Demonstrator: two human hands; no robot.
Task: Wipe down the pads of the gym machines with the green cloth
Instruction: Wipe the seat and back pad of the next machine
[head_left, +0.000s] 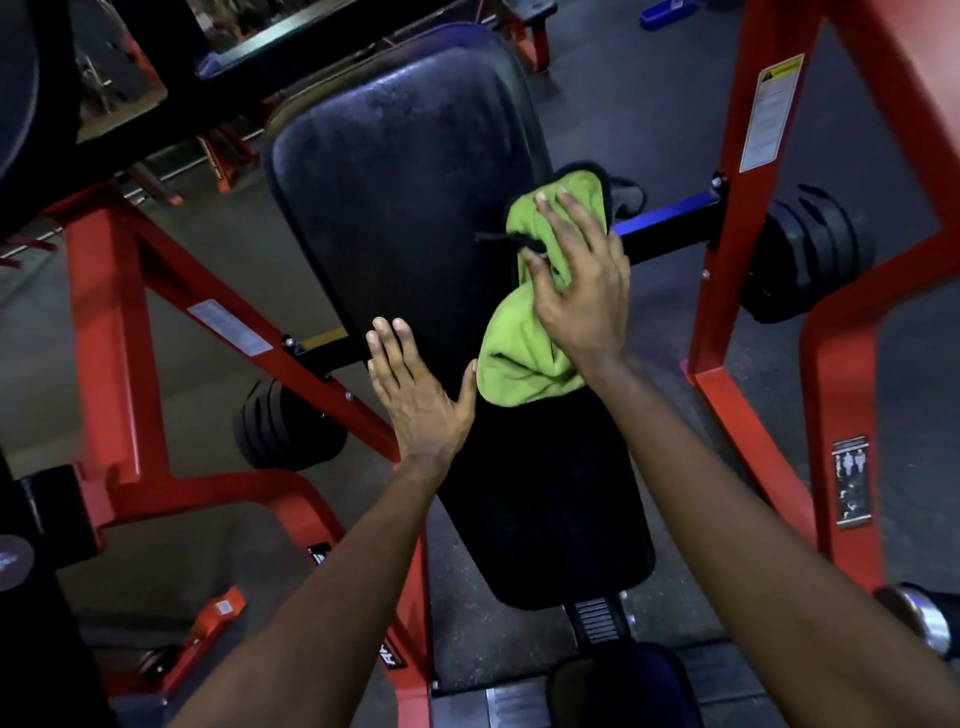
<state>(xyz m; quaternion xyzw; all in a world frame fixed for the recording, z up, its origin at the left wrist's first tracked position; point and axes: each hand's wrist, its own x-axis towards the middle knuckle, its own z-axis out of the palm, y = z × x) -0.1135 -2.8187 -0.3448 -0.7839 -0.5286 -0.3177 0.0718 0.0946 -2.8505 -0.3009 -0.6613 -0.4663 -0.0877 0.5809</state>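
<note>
A long black back pad (395, 197) of a red-framed gym machine fills the middle of the head view. The green cloth (519, 348), bunched and black-edged, lies against the pad's right edge. My right hand (582, 275) presses the cloth onto the pad, its fingers spread over the cloth and bent a little into its folds. My left hand (415, 389) rests flat on the pad's left edge, fingers straight and together, holding nothing. A lower black pad (545, 514) continues below both hands.
Red steel frame members stand on both sides (737, 249) (109, 291). A blue crossbar (670, 221) runs behind the pad to black roller grips (810, 254) (285, 426). Another dark seat pad (618, 686) sits at the bottom. Grey rubber floor lies around.
</note>
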